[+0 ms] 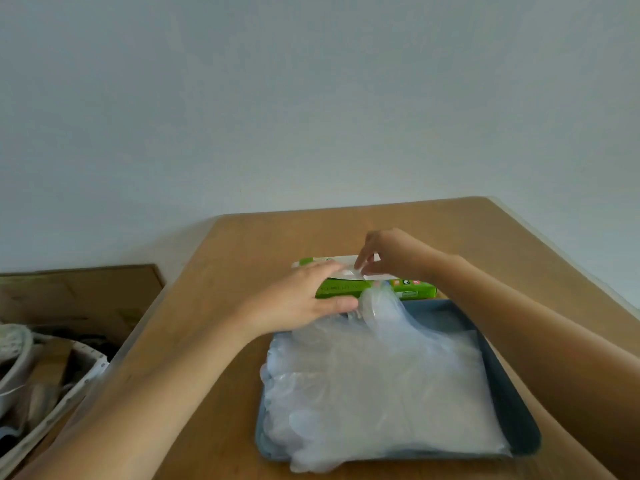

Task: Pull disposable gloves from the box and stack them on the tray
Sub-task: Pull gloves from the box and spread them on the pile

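Note:
A green glove box [412,291] lies on the wooden table just behind a dark blue tray [509,393]. The tray holds a stack of clear disposable gloves [374,386] that spills over its left edge. My left hand [298,299] rests with straight fingers on the box's left part and top. My right hand [384,251] reaches over the box and pinches a clear glove at the opening on top. Another clear glove [381,306] trails from the box front down onto the stack.
The wooden table [242,244] stands against a pale wall, with its far and right edges in view. To the left, beyond the table edge, sit a cardboard box [79,296] and a bin of mixed clutter [41,375].

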A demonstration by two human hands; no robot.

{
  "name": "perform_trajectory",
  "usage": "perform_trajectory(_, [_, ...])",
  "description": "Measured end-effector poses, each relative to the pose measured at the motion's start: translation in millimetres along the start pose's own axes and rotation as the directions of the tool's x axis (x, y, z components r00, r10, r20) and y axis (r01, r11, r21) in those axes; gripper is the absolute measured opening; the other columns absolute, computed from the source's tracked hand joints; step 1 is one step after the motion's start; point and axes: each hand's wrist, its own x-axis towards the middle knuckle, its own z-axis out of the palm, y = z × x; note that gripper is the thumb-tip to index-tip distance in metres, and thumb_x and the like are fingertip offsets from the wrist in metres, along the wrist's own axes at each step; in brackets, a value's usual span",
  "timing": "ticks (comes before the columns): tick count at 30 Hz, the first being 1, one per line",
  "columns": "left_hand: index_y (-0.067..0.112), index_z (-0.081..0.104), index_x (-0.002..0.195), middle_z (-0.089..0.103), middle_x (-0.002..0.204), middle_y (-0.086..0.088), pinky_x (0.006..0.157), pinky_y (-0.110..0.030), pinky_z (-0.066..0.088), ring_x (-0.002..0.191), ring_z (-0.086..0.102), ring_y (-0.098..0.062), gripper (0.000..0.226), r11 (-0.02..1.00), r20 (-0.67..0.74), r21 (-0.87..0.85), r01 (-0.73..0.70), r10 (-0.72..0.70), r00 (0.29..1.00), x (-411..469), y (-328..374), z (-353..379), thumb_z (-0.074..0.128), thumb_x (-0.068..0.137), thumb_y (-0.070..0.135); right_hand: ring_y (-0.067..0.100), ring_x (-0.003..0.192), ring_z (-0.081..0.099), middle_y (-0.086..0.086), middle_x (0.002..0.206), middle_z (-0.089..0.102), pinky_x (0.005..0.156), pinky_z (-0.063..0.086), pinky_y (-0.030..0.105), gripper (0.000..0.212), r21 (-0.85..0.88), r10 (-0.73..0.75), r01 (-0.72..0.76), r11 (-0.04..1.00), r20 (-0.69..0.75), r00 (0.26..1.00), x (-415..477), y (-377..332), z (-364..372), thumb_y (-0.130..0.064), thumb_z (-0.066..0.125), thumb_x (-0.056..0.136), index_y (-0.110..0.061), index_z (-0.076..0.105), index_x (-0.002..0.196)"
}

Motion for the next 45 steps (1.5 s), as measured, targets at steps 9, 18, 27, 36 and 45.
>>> perform_trajectory(9, [0.02, 0.007, 0.154, -0.001, 0.162, 0.0, 0.12, -0.038, 0.005, 0.149, -0.002, -0.016, 0.085, 0.988, -0.03, 0.035, 0.148, -0.147, 0.989, 68.9, -47.9, 30.4, 0.045, 0.09, 0.06, 0.009, 0.069, 0.048, -0.016, 0.074, 0.046, 0.06, 0.033, 0.013, 0.008, 0.149, 0.014, -0.003, 0.989, -0.072, 0.997, 7.0, 16.5, 34.4, -0.015, 0.067, 0.086, -0.011, 0.073, 0.089])
perform_trajectory(18, [0.028, 0.022, 0.151, 0.024, 0.156, 0.0, 0.116, -0.044, 0.023, 0.142, 0.024, -0.021, 0.083, 0.995, -0.104, -0.005, 0.099, -0.098, 0.99, 73.9, -57.7, 35.4, 0.053, 0.083, 0.065, 0.006, 0.068, 0.05, -0.004, 0.083, 0.056, 0.063, 0.038, 0.01, 0.007, 0.358, 0.089, 0.004, 0.934, -0.245, 0.965, 1.0, 24.0, 24.6, -0.006, 0.064, 0.085, -0.009, 0.067, 0.08])
perform_trajectory(27, [0.028, 0.019, 0.152, 0.024, 0.157, 0.003, 0.116, -0.046, 0.021, 0.142, 0.023, -0.019, 0.085, 0.992, -0.072, 0.029, 0.124, -0.122, 0.99, 76.5, -57.2, 35.1, 0.054, 0.083, 0.065, 0.017, 0.082, 0.061, 0.004, 0.083, 0.062, 0.086, 0.052, 0.032, 0.019, 0.903, 0.527, 0.157, 0.399, -0.367, 0.766, -12.5, 41.5, -18.4, -0.01, 0.046, 0.1, -0.01, 0.057, 0.084])
perform_trajectory(36, [0.029, 0.039, 0.145, 0.04, 0.15, 0.005, 0.118, -0.043, 0.019, 0.141, 0.034, -0.016, 0.088, 0.659, 0.002, -0.741, -0.128, 0.193, 0.981, 49.2, -10.0, -8.6, 0.051, 0.073, 0.078, 0.023, 0.08, 0.067, 0.015, 0.093, 0.069, 0.07, 0.059, 0.027, 0.023, 0.977, 0.209, -0.126, 0.169, 0.09, 0.974, -76.4, -17.0, -70.1, -0.009, 0.044, 0.098, 0.004, 0.063, 0.102])
perform_trajectory(45, [0.015, 0.07, 0.092, 0.067, 0.11, -0.005, 0.095, -0.025, 0.048, 0.106, 0.063, -0.014, 0.043, 0.44, -0.093, -0.879, -0.181, 0.214, 0.972, 9.0, 39.3, -1.3, 0.085, 0.061, 0.041, 0.023, 0.089, 0.067, 0.017, 0.108, 0.063, 0.08, 0.057, 0.032, 0.034, 0.915, -0.095, -0.388, -0.11, 0.379, 0.921, -119.0, -43.4, -47.8, -0.015, 0.048, 0.095, 0.003, 0.056, 0.122])
